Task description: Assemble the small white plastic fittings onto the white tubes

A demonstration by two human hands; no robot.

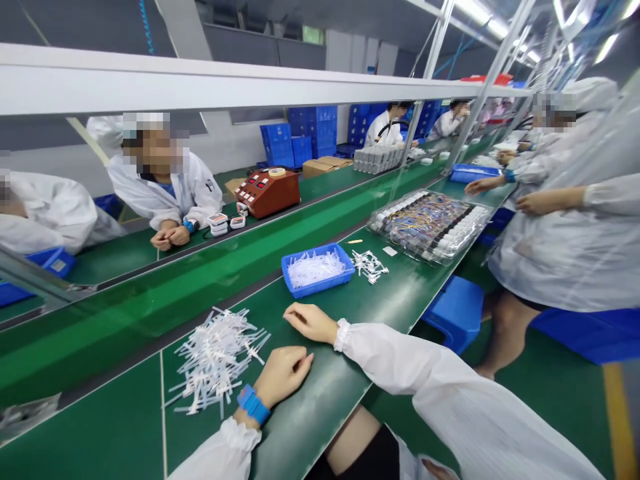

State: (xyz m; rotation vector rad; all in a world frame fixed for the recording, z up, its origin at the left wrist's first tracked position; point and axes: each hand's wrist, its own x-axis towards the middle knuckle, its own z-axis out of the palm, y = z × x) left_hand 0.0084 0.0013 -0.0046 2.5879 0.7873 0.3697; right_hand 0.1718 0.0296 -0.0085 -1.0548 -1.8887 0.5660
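My left hand [284, 375], with a blue wristband [253, 405], rests on the green bench, its fingers curled and partly hidden beneath it. No object shows in it. Just left of it lies a loose heap of thin white plastic strips [217, 360]. My right hand [314, 323] sits a little farther ahead and to the right, its fingers bent and close together with nothing visible between them. Beyond it stands a blue tray [311, 291] full of small translucent pieces [320, 268]. A smaller group of white plastic parts [370, 267] lies right of the tray.
A clear plastic tray [435, 230] of wired white parts lies farther along the bench. A green conveyor belt [150, 303] runs behind my work surface. Across it, a brown control box [269, 193] stands near a seated person. Another person stands at right, beside a blue stool [455, 310].
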